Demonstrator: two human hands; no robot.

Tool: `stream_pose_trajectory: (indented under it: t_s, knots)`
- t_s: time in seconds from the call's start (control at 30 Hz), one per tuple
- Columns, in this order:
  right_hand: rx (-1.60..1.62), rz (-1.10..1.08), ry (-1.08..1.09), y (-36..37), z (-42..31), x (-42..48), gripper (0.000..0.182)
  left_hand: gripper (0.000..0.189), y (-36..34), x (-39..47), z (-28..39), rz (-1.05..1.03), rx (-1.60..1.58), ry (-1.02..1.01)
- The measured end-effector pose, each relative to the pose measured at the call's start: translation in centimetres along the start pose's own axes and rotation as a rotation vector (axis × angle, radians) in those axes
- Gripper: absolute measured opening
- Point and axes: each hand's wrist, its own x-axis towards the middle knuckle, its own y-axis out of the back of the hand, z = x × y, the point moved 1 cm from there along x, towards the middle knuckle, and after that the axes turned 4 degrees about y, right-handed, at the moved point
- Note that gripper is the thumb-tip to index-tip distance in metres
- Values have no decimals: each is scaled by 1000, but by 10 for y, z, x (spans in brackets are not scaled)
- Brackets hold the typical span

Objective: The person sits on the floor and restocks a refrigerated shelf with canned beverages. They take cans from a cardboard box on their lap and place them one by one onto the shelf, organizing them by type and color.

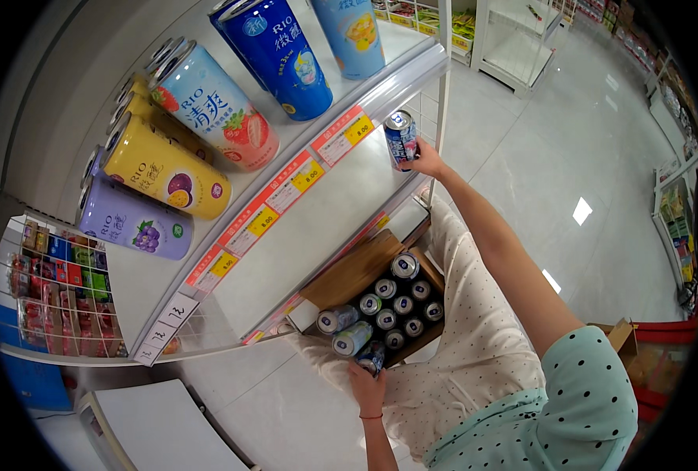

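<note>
My right hand [424, 160] grips a blue printed drink can [400, 138], upright at the right end of the lower shelf board [302, 218]. Lower down, my left hand [368, 385] is around a dark blue can [371, 357] at the near edge of an opened cardboard box [349, 277]. Several cans stand in the box with their silver tops up, among them a larger-looking one [405, 266] at the back. Beside my left hand, a light blue-green can [352, 338] and a pale blue can [337, 319] lean at the box's left side.
Above, the upper shelf [149, 265] bears tall RIO cans: purple [137, 218], yellow [172, 171], strawberry-printed [213, 106] and dark blue [284, 59]. Price tags [290, 182] line its front edge. A wire side panel [60, 294] stands left, and a white cabinet [160, 424] below it.
</note>
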Motion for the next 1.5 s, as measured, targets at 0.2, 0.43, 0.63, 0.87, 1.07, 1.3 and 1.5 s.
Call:
stream_pose_trajectory:
  t_s: [0.2,0.43,0.63,0.87,1.07,1.3,1.5]
  knots:
    - [-99,134,-19,-14,2,-6,79,70,4,2,5,-20,26,-12]
    - [70,-70,12,-1,9,11,83,69,0,4,4,-12,52,31]
    - [-27,167,37,-25,-6,-1,89,68,-5,4,-3,44,65,15]
    - [-95,525,43,-32,-35,-22,67,67,-3,5,7,-6,92,55]
    - [-75,209,-28,-9,-28,-7,69,69,-2,5,15,-8,89,134]
    - [87,29,-167,-7,-28,0,84,71,-5,5,8,6,62,139]
    - [-86,510,52,-42,-54,-51,77,65,-5,5,15,63,26,117]
